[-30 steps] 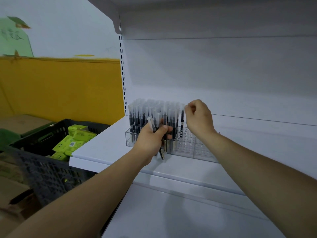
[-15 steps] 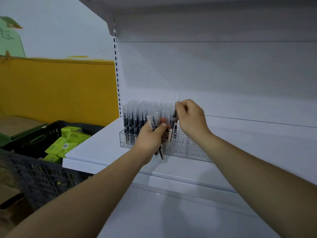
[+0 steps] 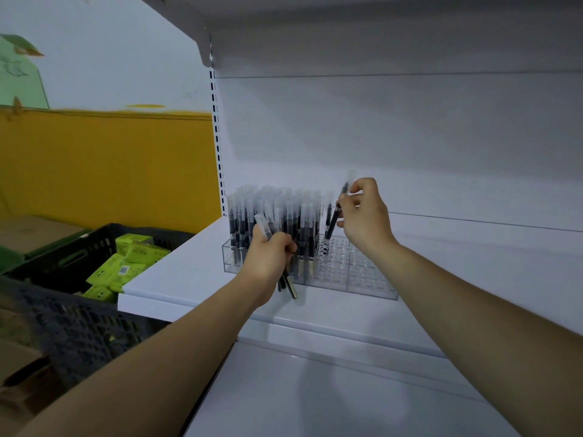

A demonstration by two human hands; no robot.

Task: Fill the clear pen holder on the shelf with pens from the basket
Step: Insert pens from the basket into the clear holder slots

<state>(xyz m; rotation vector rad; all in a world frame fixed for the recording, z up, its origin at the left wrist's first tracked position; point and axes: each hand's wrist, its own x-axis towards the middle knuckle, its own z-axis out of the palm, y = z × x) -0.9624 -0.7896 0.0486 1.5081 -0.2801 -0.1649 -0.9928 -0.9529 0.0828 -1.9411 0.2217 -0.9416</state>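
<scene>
**Right grip (image 3: 362,216) has swung a pen (image 3: 332,225) from the bundle out over the empty holes**

Half a second ago the right grip was up against the left one, drawing a pen from the bundle. It now sits further right and a little higher, and pinches that pen between thumb and fingers. The pen is tilted, cap up, and its lower end is at the first free row of the holder (image 3: 356,275), just beside the standing pens (image 3: 277,212). Whether the tip is already in a hole cannot be told.

The left grip (image 3: 268,257) is clenched round the bundle (image 3: 289,283) in front of the holder, which stands on the shelf (image 3: 189,279). Its left part is packed and its right part shows bare holes. The basket (image 3: 63,310) lies low to the left, with green boxes (image 3: 126,263) inside.

The step in hand looks like seating one pen. Next, the pen wants righting over a hole and a straight push down, then a let-go and a return to the bundle. Going by the bare holes, a good part of the filling remains.
</scene>
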